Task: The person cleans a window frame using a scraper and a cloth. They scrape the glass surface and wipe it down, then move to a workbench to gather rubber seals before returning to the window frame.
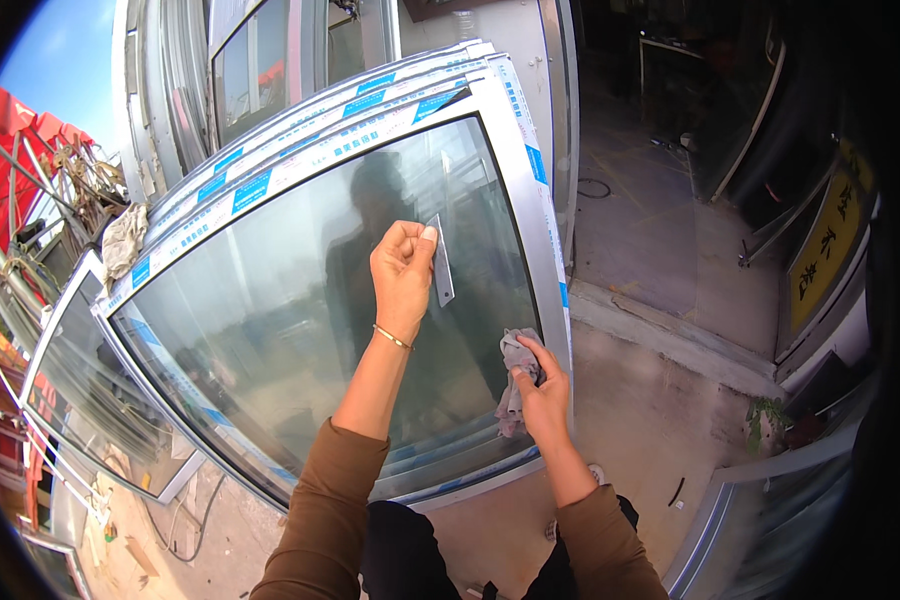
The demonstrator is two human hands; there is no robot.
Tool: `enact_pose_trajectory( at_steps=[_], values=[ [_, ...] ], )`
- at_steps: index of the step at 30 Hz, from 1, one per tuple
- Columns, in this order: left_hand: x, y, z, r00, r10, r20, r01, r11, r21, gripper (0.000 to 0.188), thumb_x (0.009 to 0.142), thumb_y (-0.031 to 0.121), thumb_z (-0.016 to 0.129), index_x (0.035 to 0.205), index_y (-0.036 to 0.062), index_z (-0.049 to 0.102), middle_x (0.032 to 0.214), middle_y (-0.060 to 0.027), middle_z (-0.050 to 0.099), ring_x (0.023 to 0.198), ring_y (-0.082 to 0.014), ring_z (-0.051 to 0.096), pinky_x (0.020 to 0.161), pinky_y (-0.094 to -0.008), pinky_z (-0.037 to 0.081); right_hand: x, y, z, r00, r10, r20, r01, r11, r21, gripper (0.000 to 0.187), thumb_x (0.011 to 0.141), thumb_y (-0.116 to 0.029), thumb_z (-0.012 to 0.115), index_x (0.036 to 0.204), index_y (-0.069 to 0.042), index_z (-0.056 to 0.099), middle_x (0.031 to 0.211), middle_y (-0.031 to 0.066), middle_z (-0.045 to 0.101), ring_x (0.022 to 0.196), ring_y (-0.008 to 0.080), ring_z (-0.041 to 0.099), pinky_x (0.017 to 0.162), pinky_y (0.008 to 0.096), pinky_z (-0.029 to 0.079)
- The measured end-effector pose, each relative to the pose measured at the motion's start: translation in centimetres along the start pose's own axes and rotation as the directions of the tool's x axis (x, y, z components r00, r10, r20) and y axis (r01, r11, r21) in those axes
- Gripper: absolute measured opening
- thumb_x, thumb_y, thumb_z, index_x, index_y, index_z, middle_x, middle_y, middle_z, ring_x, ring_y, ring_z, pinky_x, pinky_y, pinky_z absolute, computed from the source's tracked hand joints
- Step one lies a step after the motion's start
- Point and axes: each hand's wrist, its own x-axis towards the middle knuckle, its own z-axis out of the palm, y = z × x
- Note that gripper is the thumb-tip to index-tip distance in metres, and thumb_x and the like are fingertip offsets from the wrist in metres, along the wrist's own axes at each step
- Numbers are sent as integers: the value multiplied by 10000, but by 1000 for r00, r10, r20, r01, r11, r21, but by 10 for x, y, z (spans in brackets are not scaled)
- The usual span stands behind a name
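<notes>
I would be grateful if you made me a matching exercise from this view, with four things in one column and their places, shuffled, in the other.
Things:
1. Metal strip
2. Grey rag
3. Bracelet
4. Off-white cloth

Places:
A. Around the left wrist
B. At the left end of the stacked window panels
C. Held in the left hand
D. Held in the right hand

Right pairs: 1-C, 2-D, 3-A, 4-B
</notes>
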Motion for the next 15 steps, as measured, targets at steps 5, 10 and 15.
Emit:
enact_pose_trajectory(
  at_steps=[5, 10, 15],
  values=[
    [-72, 16, -28, 997, -68, 31, 69, 997, -33, 184, 1082, 199, 686, 938, 89, 656, 706, 88, 592, 553, 6, 426, 495, -199, 306, -13, -51, 18, 991, -117, 70, 113, 992, 63, 502, 919, 97, 618, 1408, -11, 656, 1437, 148, 626, 1341, 260, 601, 1140, 355, 445],
    [-113, 31, -48, 991, -130, 20, 129, 991, 23, 173, 1084, 145, 668, 950, 41, 639, 737, 63, 609, 641, -5, 477, 576, -212, 367, -37, -115, 48, 874, -441, 203, 471, 872, -135, 549, 896, 95, 630, 1422, -58, 668, 1459, 190, 606, 1328, 332, 586, 1129, 403, 462],
    [-145, 47, -80, 972, -214, 97, 226, 965, -134, 142, 1075, 123, 673, 958, 44, 658, 747, 67, 619, 637, 0, 467, 563, -216, 344, -25, -125, 88, 879, -427, 212, 473, 838, -273, 510, 917, 120, 581, 1392, -40, 679, 1470, 159, 615, 1335, 312, 607, 1130, 377, 463]
  ],
)
